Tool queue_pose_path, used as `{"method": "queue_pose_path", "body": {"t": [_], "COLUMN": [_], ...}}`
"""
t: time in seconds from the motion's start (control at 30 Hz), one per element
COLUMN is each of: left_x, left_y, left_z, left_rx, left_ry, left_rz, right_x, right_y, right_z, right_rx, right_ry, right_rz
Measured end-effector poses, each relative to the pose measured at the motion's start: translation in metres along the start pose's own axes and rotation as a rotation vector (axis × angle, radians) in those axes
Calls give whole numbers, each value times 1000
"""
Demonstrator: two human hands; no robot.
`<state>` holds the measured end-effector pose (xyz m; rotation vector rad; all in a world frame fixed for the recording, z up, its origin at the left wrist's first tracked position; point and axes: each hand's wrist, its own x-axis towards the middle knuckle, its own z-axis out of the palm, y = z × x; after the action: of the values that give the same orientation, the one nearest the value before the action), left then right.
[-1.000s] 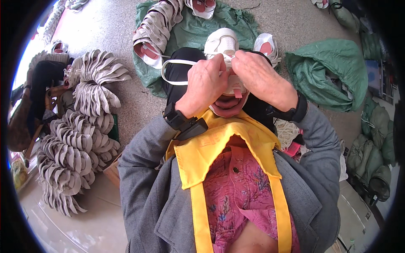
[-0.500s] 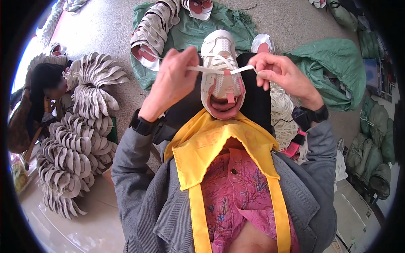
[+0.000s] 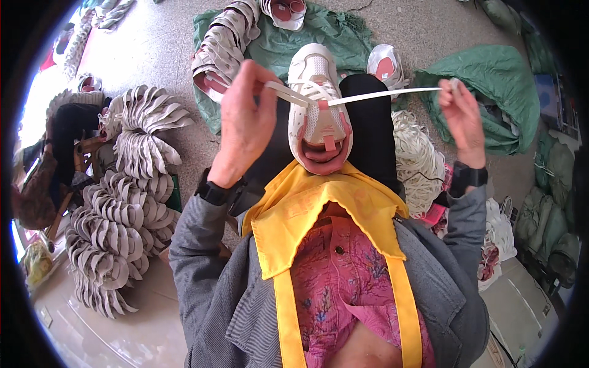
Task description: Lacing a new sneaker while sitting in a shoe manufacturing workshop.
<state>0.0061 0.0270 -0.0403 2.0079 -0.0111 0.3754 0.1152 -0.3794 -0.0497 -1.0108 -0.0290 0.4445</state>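
A white shoe (image 3: 320,126) with pink lining and tongue lies on my lap, toe pointing away from me. White lace crosses its front, threaded through part of the eyelets. My left hand (image 3: 248,126) is closed on the lace beside the shoe's left edge. Off to the right, my right hand (image 3: 461,122) pinches the other end of the shoelace (image 3: 386,95), which is stretched nearly straight from the shoe. The yellow apron (image 3: 325,202) bunches against the heel.
Stacked grey-white shoe uppers (image 3: 116,214) fill the left floor, with a person (image 3: 58,153) beyond them. More uppers (image 3: 224,46) lie on a green sheet (image 3: 276,55) ahead. Right of my knee sit a pile of white laces (image 3: 417,162) and a green sack (image 3: 491,101).
My right hand has swung outward to the right, drawing out a much longer length of lace. My left hand has shifted only slightly. The shoe stays on my lap.
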Motion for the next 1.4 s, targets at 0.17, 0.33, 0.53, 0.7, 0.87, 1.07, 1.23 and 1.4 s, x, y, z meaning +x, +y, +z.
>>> {"method": "queue_pose_path", "body": {"t": [0.17,0.33,0.53,0.7,0.87,1.07,1.23,1.4], "left_x": [-4,12,27,36,34,20,15,18], "left_y": [5,-9,-26,-20,9,12,15,27], "left_z": [17,26,30,26,8,1,-5,-14], "left_rx": [71,72,187,164,24,524,462,-536], "left_ry": [-320,-322,-412,-467,-733,-539,-399,-495], "left_rz": [40,126,211,352,156,251,19,-309], "right_x": [-49,-81,-44,-9,10,25,37,45], "right_y": [-45,-51,16,54,68,88,97,88], "right_z": [-128,-179,-109,-31,71,120,141,163], "right_rx": [223,59,-736,-901,-816,-815,-766,-686], "right_ry": [190,344,543,315,-54,-246,-346,-504], "right_rz": [-170,-173,45,-26,-24,-18,-16,162]}}
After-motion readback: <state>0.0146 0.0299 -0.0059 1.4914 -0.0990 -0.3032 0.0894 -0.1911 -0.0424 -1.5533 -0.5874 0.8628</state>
